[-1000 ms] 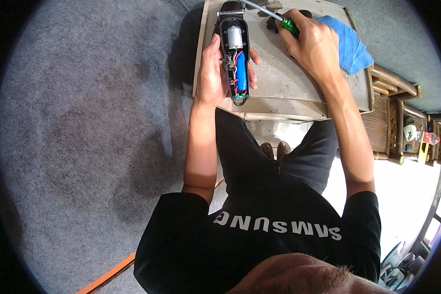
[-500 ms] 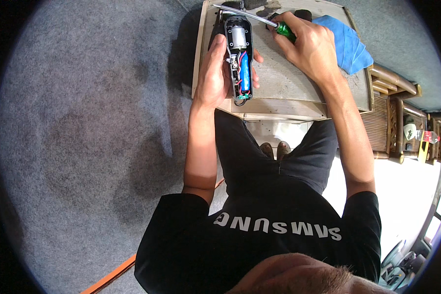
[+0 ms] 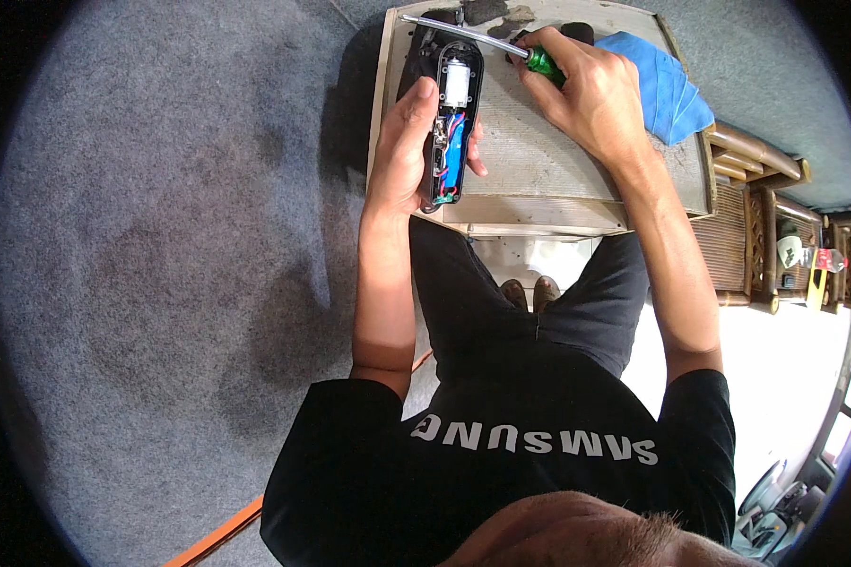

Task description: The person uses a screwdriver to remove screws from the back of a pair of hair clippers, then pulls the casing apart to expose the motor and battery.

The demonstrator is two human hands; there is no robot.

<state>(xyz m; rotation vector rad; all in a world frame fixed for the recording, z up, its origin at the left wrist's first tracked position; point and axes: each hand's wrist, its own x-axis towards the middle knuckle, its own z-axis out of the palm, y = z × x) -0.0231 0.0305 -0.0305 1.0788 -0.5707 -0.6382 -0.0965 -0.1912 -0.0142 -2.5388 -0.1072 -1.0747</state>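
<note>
My left hand (image 3: 399,156) is wrapped round an opened hair clipper (image 3: 440,142), a long black casing with its inside facing up. A silvery motor (image 3: 457,85) sits at its far end. Below that lie a blue battery (image 3: 455,159), red and blue wires and a bit of green circuit board. My right hand (image 3: 598,99) is closed on the green handle of a screwdriver (image 3: 482,38). Its long metal shaft points left, passing beyond the far end of the clipper, and the tip seems apart from it.
The wooden table (image 3: 558,175) in front of me carries a folded blue cloth (image 3: 657,85) at the right and several dark pieces (image 3: 487,11) along the far edge. Bamboo furniture (image 3: 752,156) stands to the right, with a bottle (image 3: 830,262) on it. Grey carpet (image 3: 180,236) covers the left.
The clipper has come a little toward me and left in my left hand, its near end swinging left. The right hand and screwdriver have shifted slightly left.
</note>
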